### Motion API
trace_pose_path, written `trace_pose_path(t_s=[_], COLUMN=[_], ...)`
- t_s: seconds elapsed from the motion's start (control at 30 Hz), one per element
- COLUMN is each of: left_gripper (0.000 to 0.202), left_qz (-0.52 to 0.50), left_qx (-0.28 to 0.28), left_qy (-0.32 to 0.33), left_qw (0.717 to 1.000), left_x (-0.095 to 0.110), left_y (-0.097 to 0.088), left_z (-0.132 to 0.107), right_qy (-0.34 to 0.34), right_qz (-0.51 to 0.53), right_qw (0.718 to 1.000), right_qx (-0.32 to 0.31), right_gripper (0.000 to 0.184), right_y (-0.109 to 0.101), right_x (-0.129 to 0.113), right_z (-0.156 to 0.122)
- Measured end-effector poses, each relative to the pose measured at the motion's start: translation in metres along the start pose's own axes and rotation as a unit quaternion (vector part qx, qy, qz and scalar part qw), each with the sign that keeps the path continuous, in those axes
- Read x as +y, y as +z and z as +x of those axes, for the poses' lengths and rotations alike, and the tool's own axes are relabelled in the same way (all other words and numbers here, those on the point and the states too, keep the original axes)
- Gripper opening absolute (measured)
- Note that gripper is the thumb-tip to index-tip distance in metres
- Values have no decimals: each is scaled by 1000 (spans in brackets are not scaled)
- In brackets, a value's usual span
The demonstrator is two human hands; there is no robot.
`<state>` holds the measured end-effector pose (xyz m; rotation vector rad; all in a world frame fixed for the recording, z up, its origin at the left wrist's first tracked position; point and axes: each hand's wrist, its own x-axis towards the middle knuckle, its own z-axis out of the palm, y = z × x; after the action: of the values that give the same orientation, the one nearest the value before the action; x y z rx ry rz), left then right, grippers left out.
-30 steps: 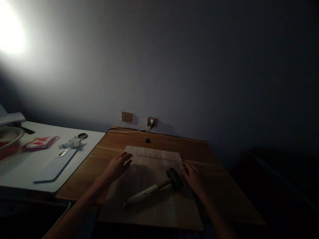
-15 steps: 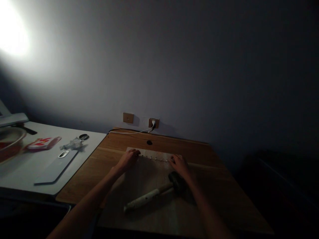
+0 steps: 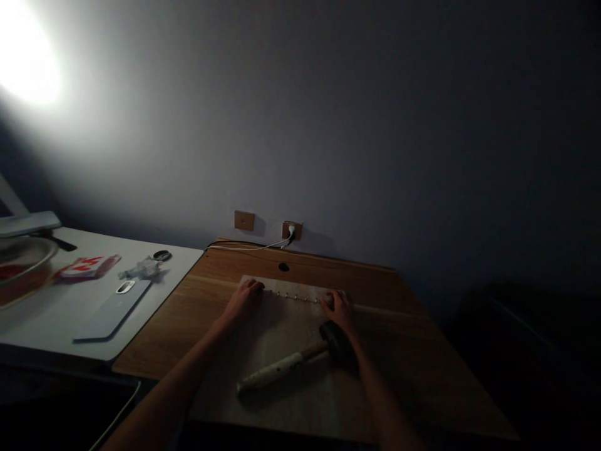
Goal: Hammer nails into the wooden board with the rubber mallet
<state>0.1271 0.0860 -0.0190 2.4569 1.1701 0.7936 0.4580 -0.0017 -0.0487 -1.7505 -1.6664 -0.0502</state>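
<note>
A thin strand with several small shiny pieces runs across the far part of a pale wooden board; it is too dark to tell exactly what the pieces are. At its left end, my left hand has its fingers closed. My right hand pinches near the right end, fingers bent down to the board. Both fingertips are partly hidden in shadow. Below the strand lies a mallet with a dark head and a pale-wrapped handle, its head beside my right wrist.
The board rests on a brown wooden table. On the white table to the left are a phone-shaped grey slab, a red-and-white packet, crumpled plastic and a clear bowl. Cables reach a wall socket.
The whole view has shifted slightly, so things appear a little further right and higher. Both hands stay at the strand's two ends, and the mallet lies where it was on the board.
</note>
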Motion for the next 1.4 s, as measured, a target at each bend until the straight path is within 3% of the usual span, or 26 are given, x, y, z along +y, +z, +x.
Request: trace_pose_path(t_s=[0.27, 0.9, 1.4], left_gripper=[26, 22, 21], left_qz=[-11, -26, -41], left_qx=[19, 31, 35], left_qy=[3, 4, 4], left_qw=[1000, 999, 999], left_x=[-9, -9, -13], left_y=[8, 8, 10], left_z=[1, 1, 1], right_qy=[-4, -2, 3], right_qz=[22, -4, 24], right_qw=[999, 999, 999], right_qx=[28, 46, 46], right_gripper=[19, 29, 23], right_y=[3, -1, -3], right_x=[6, 2, 0], right_z=[0, -2, -1])
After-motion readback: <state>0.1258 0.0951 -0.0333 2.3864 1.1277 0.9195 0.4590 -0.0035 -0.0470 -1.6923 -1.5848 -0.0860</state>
